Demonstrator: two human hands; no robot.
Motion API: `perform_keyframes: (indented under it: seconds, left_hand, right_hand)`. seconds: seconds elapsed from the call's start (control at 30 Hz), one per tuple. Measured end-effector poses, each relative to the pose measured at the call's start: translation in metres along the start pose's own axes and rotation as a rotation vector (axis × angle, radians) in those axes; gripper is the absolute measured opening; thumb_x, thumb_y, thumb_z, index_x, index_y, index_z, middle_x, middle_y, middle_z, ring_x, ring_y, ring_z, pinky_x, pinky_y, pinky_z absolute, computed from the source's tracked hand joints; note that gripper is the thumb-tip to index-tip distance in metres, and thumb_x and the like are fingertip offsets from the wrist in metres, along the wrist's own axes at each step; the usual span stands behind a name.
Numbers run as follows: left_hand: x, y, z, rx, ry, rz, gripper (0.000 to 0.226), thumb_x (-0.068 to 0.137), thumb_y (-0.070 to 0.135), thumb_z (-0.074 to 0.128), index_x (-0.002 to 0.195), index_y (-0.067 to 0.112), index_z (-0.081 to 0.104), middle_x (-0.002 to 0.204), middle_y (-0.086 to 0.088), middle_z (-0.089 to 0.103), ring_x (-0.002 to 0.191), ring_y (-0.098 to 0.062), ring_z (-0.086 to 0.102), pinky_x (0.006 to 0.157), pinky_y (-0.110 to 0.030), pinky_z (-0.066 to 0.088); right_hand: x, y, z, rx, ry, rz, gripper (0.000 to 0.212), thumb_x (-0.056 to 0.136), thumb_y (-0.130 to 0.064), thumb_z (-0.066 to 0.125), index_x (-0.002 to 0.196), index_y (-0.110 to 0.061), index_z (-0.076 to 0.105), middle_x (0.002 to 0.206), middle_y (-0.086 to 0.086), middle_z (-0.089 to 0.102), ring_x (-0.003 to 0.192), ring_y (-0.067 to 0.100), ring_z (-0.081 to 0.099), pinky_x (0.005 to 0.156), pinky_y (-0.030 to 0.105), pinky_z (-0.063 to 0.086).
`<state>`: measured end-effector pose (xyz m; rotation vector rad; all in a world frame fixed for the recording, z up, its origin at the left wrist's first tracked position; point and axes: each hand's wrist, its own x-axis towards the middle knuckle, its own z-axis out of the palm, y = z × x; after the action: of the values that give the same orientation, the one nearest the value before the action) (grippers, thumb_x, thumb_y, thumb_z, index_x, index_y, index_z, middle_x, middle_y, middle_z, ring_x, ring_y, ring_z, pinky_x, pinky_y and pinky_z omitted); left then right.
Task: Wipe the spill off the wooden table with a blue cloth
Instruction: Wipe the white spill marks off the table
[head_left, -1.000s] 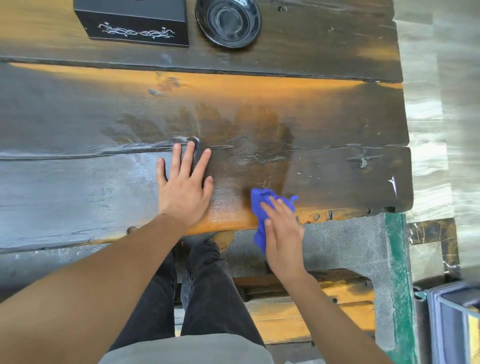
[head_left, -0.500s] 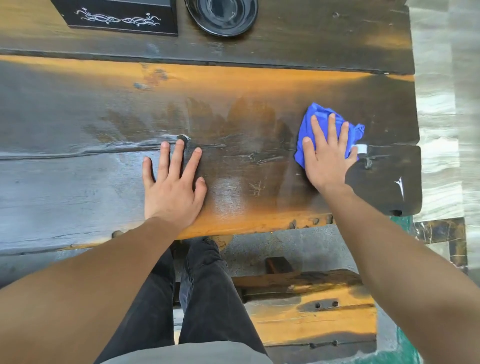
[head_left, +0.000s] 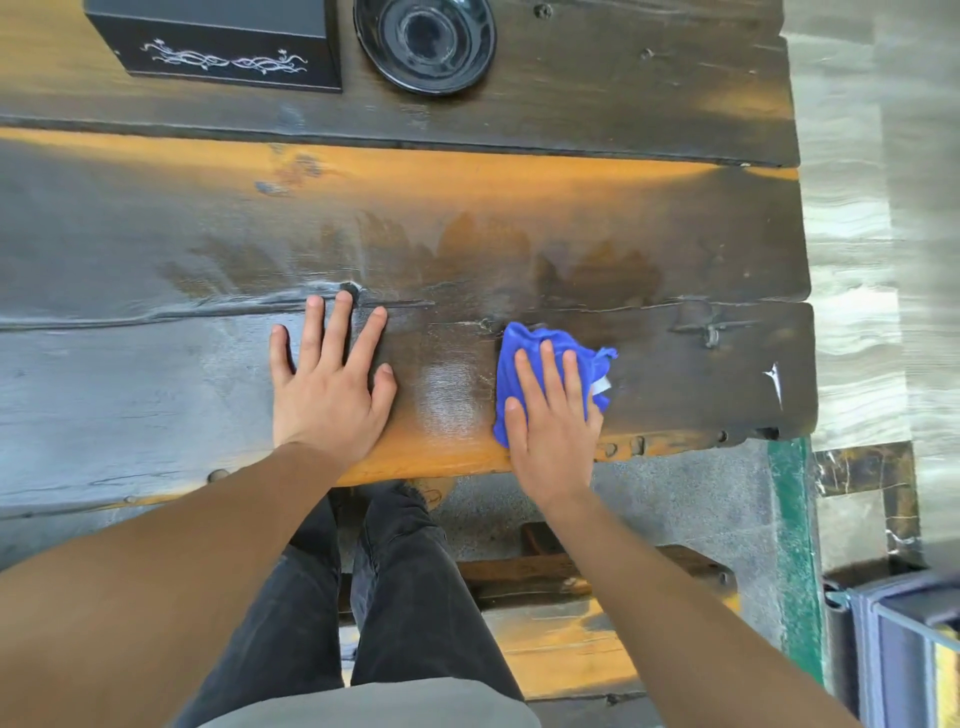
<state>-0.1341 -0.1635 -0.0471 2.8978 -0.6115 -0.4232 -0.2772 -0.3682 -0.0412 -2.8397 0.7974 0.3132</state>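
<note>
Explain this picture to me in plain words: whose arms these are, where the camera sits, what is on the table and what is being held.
There is no machine here. A person wears one camera on the head, and it looks forward and down, so you see their own arms and legs.

The left hand lies flat, fingers spread, on the wooden table, holding nothing. The right hand presses flat on a crumpled blue cloth near the table's front edge; it pins the cloth down rather than closing a grip around it.

Darker damp streaks show on the wood beyond the hands. At the far edge stand a black box with a pale ornament and a black round dish.
</note>
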Motion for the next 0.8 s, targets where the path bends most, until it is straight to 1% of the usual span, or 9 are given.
perform_keyframes:
  seconds: [0.07, 0.2, 0.33, 0.4, 0.43, 0.5, 0.57, 0.67, 0.8]
  left_hand:
    - [0.0, 0.0, 0.0, -0.004, 0.005, 0.001, 0.06, 0.101, 0.048, 0.027, 0.16, 0.039, 0.014, 0.172, 0.001, 0.006, 0.159, -0.022, -0.007, 0.125, -0.059, 0.002]
    - [-0.001, 0.0, -0.001, -0.015, 0.02, 0.011, 0.06, 0.101, 0.048, 0.03, 0.159, 0.039, 0.017, 0.171, 0.001, 0.01, 0.159, -0.023, -0.003, 0.125, -0.059, 0.003]
    - [-0.001, -0.007, -0.004, -0.085, 0.013, 0.038, 0.058, 0.1, 0.047, 0.035, 0.156, 0.04, 0.025, 0.17, 0.003, 0.015, 0.159, -0.022, 0.001, 0.125, -0.056, 0.003]
    - [-0.001, -0.017, -0.008, -0.175, 0.021, 0.073, 0.058, 0.097, 0.042, 0.04, 0.154, 0.034, 0.033, 0.169, 0.001, 0.021, 0.158, -0.021, 0.007, 0.125, -0.054, 0.006]
    - [-0.001, -0.023, -0.011, -0.212, 0.032, 0.081, 0.059, 0.096, 0.039, 0.043, 0.153, 0.03, 0.036, 0.168, 0.0, 0.024, 0.158, -0.021, 0.012, 0.125, -0.053, 0.011]
    - [0.0, -0.036, -0.017, -0.246, 0.077, 0.064, 0.06, 0.094, 0.036, 0.048, 0.151, 0.02, 0.038, 0.165, -0.005, 0.03, 0.154, -0.026, 0.024, 0.12, -0.052, 0.026]
    - [0.004, -0.049, -0.025, -0.243, 0.126, 0.009, 0.062, 0.093, 0.035, 0.05, 0.15, 0.014, 0.039, 0.163, -0.008, 0.033, 0.15, -0.029, 0.031, 0.116, -0.05, 0.032]
    - [0.011, -0.07, -0.032, -0.2, 0.154, -0.074, 0.062, 0.093, 0.036, 0.05, 0.15, 0.014, 0.038, 0.163, -0.007, 0.032, 0.152, -0.028, 0.028, 0.118, -0.049, 0.027]
    - [0.023, -0.102, -0.038, -0.122, 0.167, -0.135, 0.064, 0.094, 0.043, 0.045, 0.152, 0.017, 0.034, 0.165, -0.005, 0.03, 0.154, -0.026, 0.023, 0.121, -0.049, 0.018]
  right_hand:
    - [-0.017, -0.007, 0.007, 0.052, 0.009, -0.005, 0.051, 0.105, -0.042, 0.03, 0.155, -0.036, 0.032, 0.166, -0.01, 0.022, 0.155, 0.015, 0.015, 0.099, 0.043, 0.039]
    - [-0.04, -0.014, 0.013, 0.21, -0.006, -0.081, 0.045, 0.106, -0.032, 0.03, 0.148, -0.032, 0.047, 0.162, -0.01, 0.032, 0.153, 0.016, 0.022, 0.091, 0.043, 0.044]
    - [-0.041, -0.008, 0.001, 0.388, 0.009, -0.196, 0.045, 0.101, -0.015, 0.038, 0.139, -0.026, 0.058, 0.155, -0.013, 0.039, 0.148, 0.011, 0.028, 0.104, 0.036, 0.032]
    - [-0.021, -0.005, -0.013, 0.404, 0.089, -0.223, 0.045, 0.099, -0.012, 0.039, 0.137, -0.024, 0.061, 0.153, -0.008, 0.045, 0.146, 0.013, 0.033, 0.102, 0.028, 0.028]
    - [-0.004, -0.004, -0.021, 0.396, 0.129, -0.218, 0.046, 0.098, -0.009, 0.04, 0.136, -0.023, 0.061, 0.153, -0.004, 0.047, 0.146, 0.015, 0.035, 0.099, 0.027, 0.028]
    - [0.041, -0.004, -0.036, 0.376, 0.181, -0.177, 0.046, 0.098, -0.009, 0.041, 0.137, -0.023, 0.06, 0.154, 0.0, 0.048, 0.147, 0.018, 0.035, 0.095, 0.029, 0.029]
    - [0.094, -0.004, -0.047, 0.303, 0.221, -0.156, 0.042, 0.102, -0.016, 0.038, 0.139, -0.024, 0.058, 0.155, 0.0, 0.046, 0.149, 0.018, 0.033, 0.097, 0.034, 0.032]
    - [0.159, -0.005, -0.057, 0.164, 0.179, -0.145, 0.041, 0.106, -0.023, 0.035, 0.142, -0.027, 0.053, 0.16, -0.002, 0.039, 0.151, 0.018, 0.028, 0.103, 0.044, 0.036]
    - [0.187, -0.009, -0.052, 0.042, 0.011, -0.08, 0.048, 0.105, -0.039, 0.022, 0.153, -0.042, 0.028, 0.167, -0.014, 0.015, 0.156, 0.016, 0.007, 0.11, 0.063, 0.02]
